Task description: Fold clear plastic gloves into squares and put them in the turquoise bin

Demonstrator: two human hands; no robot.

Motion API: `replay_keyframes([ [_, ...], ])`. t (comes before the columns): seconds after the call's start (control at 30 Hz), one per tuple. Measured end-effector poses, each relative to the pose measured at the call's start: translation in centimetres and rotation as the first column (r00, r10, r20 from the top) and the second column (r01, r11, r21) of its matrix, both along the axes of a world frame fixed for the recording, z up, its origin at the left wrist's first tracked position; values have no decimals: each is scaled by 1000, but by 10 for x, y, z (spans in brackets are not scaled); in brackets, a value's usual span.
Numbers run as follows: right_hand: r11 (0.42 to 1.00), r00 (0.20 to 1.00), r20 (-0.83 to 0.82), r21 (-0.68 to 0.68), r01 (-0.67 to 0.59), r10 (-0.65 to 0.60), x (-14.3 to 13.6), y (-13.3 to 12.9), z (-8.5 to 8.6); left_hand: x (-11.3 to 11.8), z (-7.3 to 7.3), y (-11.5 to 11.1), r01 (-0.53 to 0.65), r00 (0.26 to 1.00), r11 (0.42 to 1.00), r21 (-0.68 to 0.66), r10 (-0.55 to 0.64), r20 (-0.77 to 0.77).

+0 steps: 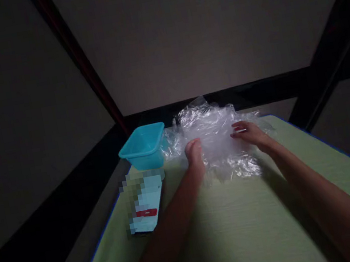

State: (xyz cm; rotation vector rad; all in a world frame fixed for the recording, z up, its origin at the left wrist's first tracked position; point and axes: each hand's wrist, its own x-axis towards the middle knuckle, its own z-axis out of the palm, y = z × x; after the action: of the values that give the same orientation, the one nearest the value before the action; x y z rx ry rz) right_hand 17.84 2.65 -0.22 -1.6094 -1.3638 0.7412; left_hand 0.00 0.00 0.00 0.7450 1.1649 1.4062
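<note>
Both hands are on the crumpled clear plastic [210, 129] at the bench's [246, 227] far edge: left hand [194, 151] with fingers bunched against its near-left side, right hand [246, 133] with fingers parted, touching its right.

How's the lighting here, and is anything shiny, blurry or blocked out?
Head view: dim light, dark wall; soft shadow beside the right forearm on the green table top; white glints on the clear plastic; left hand slightly blurred; coarse pixel blocks over part of the phone.
</note>
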Motion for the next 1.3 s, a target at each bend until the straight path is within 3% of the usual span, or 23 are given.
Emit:
replay_keyframes([
  [0.43, 987, 991, -57, 118, -112, 119, -9, -8, 11, 6, 2, -3, -37, 999, 999, 10, 37, 30],
  [0.9, 943, 978, -91, 293, -155, 189, -23, -29, 59, 8, 45, -22, 37, 999, 985, 171, -39, 6],
  [1.1, 915, 961, -143, 365, -169, 235, -25, -42, 80, 7, 59, -33, 104, 994, 938, 331, -109, -2],
  [1.3, 902, 951, -208, 412, -127, 229, -25, -44, 82, 7, 62, -36, 108, 993, 921, 374, -78, -94],
])
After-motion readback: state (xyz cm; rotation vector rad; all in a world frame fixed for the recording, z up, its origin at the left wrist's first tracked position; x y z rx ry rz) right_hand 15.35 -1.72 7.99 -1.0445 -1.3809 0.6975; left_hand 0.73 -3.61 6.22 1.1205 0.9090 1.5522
